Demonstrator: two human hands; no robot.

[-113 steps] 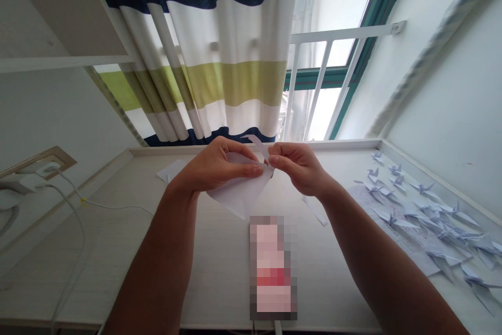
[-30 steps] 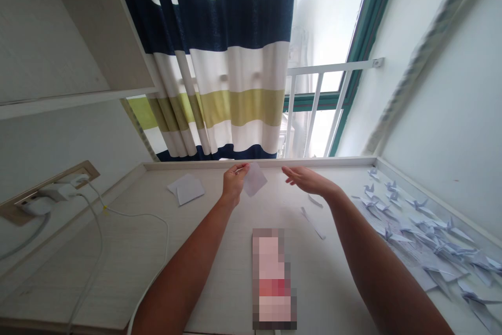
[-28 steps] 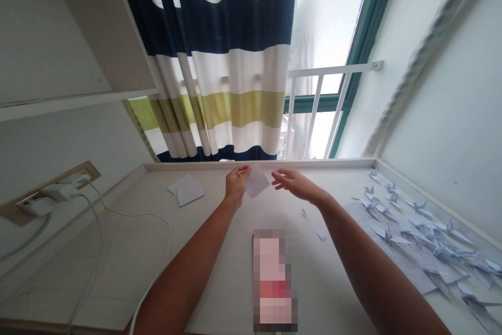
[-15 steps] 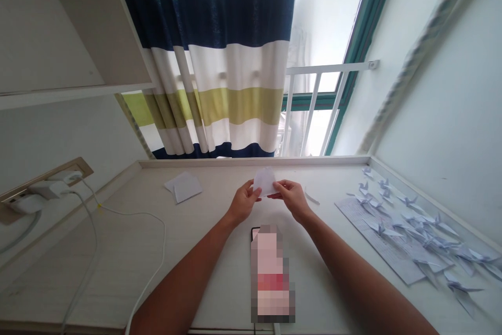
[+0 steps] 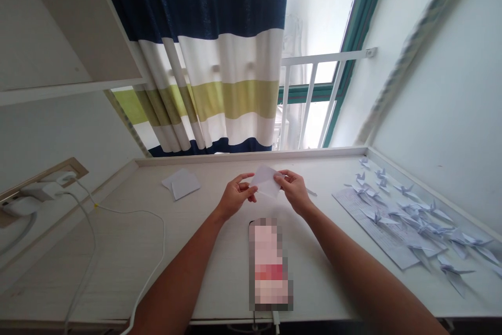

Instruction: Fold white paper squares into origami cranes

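From here, my right hand [image 5: 291,188] pinches the paper [image 5: 263,181] above the desk [image 5: 219,282], left hand [image 5: 234,196] half-open at its edge, hold unclear; folded cranes [image 5: 377,217] look finished, this sheet's shaping apparently left.

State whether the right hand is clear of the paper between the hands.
No, the right hand has its thumb on the paper.

No word, number or brand can be read. The sheet [image 5: 392,244] at the right of the surface [image 5: 223,288] bears rows of fine marks, too small to make out; the phone [image 5: 269,251] at the near middle is pixelated, its screen illegible.
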